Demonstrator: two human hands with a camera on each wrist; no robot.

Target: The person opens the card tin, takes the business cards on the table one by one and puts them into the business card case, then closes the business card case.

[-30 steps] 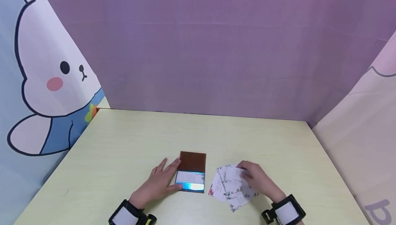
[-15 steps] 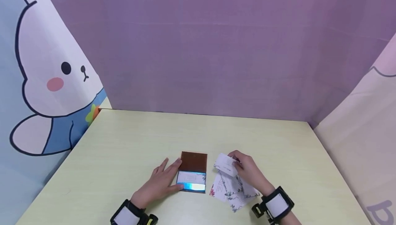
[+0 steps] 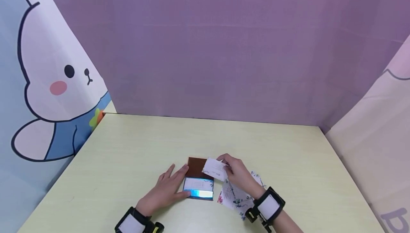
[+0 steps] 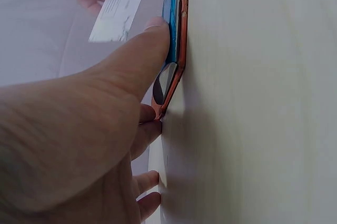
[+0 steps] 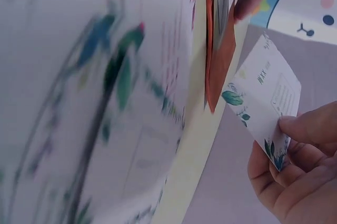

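Observation:
An open brown card case (image 3: 198, 179) lies on the pale table (image 3: 134, 154), with a white card in its shiny blue lower half. My left hand (image 3: 166, 189) lies flat beside it, thumb pressing the case's left edge (image 4: 171, 50). My right hand (image 3: 235, 172) pinches a white floral card (image 3: 215, 169) (image 5: 260, 95) just above the case's right side. The card (image 4: 118, 10) hangs in the air, apart from the case. A loose spread of floral cards (image 3: 235, 197) (image 5: 105, 103) lies on the table under my right wrist.
Purple cloth (image 3: 224, 47) walls the back of the table. A cartoon rabbit curtain (image 3: 48, 83) closes the left side and a pale curtain (image 3: 378, 136) the right. Bare table surface stretches behind and to both sides of the case.
My right hand lifted one card off the spread and carried it left, from over the pile to above the case. The left hand stayed put on the case.

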